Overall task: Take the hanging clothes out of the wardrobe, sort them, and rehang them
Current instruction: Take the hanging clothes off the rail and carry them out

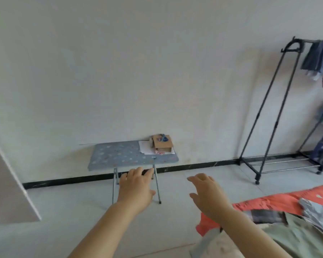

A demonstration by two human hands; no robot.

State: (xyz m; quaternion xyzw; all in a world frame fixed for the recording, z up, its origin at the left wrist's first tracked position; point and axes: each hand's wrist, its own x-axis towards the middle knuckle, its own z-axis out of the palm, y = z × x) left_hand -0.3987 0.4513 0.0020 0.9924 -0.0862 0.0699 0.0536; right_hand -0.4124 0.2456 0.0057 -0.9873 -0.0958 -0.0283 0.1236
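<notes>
A pale green garment (296,231) is lying flat on the bed at the lower right, just beside the right forearm and nearer than the right hand (207,194). A grey patterned garment (317,211) is lying next to it on the orange sheet (268,202); their long axes are not showing clearly. Both hands are reaching forward, palms down, fingers loosely spread and holding nothing. The left hand (136,185) is hovering in front of a small folding table (123,155) bearing a cardboard box (163,144). Farther off, well apart to the right, a black clothes rack (276,118) is standing against the wall. Blue hanging clothes (317,58) are drooping straight down from its top rail, which is running rightward out of view.
</notes>
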